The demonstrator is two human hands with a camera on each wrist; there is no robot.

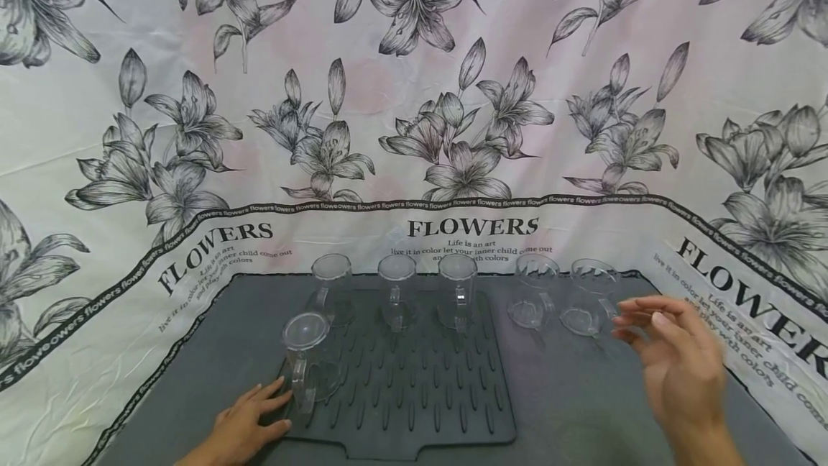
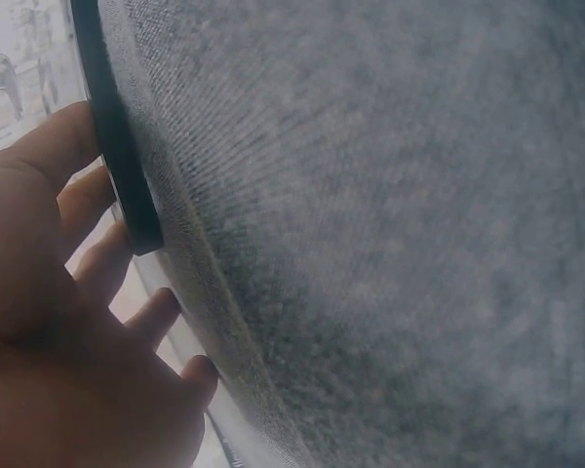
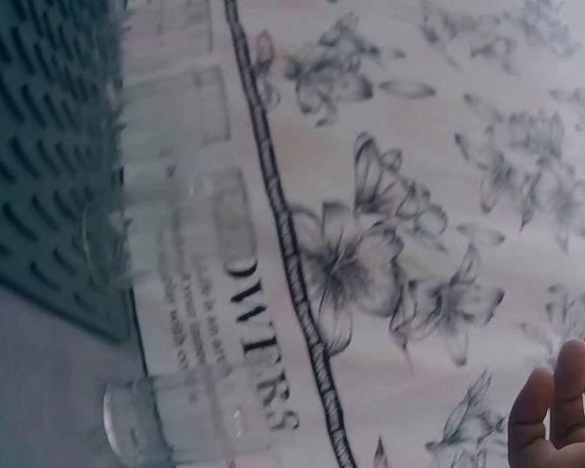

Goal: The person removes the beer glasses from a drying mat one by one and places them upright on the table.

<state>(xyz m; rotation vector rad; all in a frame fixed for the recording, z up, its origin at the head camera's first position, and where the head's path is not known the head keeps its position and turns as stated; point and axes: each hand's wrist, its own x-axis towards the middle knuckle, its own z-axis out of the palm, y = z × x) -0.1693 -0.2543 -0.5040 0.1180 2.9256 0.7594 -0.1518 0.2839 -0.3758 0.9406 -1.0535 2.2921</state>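
Note:
My left hand rests at the left edge of the black ridged drying mat, fingers spread and fairly straight. Just beside its fingertips a clear glass mug stands bottom up on the mat's left side. In the left wrist view its fingers lie against the mat's dark edge. My right hand hovers with loosely bent fingers near the handle of the rightmost clear mug. Nothing shows within its grasp. The right wrist view has its fingertips apart from the blurred mugs.
Three more clear mugs, left, middle and right, stand bottom up along the mat's back. Another upright mug stands right of the mat. The grey table meets a flower-printed cloth behind and at both sides.

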